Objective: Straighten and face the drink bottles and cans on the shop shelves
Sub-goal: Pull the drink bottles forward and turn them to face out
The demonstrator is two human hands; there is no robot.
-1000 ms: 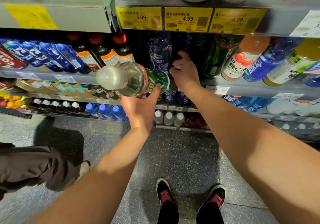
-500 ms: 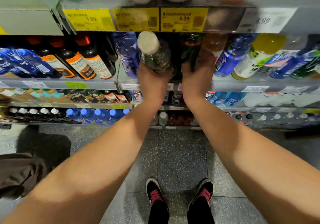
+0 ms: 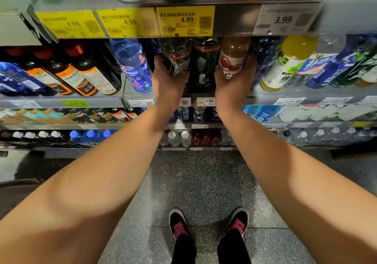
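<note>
Both hands up on the middle shelf [image 3: 285,95], at 12 o'clock from the person's shoes [image 3: 208,229]. Left hand [image 3: 169,80] was wrapped round the lower body of a dark green-labelled bottle [image 3: 177,59]; right hand [image 3: 232,82] was wrapped round a brown drink bottle with a red-and-white label [image 3: 233,59]. Each hand clamped on its own bottle, the two hands apart with a gap between.

In that gap stood a dark bottle [image 3: 205,63], ungripped, touching or nearly touching its neighbours; contact could not be confirmed. All three stood with the long axis roughly upright, tops leaning away under the upper shelf lip and its yellow price tags [image 3: 185,20]. Caps hidden behind that lip.

Relation that matters: the row lay straight ahead, hands level with the bottles' lower halves, one on each outer bottle. Left hand nearer the green label, which looked skewed and only partly facing out. Judgement: the coming move is a twist about each upright axis to bring labels forward, then a nudge to the shelf edge.

Surroundings: blue bottle [image 3: 133,63] at 9 o'clock of the left hand, just beside it. Yellow-capped pale bottle [image 3: 285,65] at 3 o'clock of the right hand, dark blue bottles between. Tight packing either side; wide twisting risks knocking neighbours. White price tag [image 3: 208,101] sat below, between the wrists.
</note>
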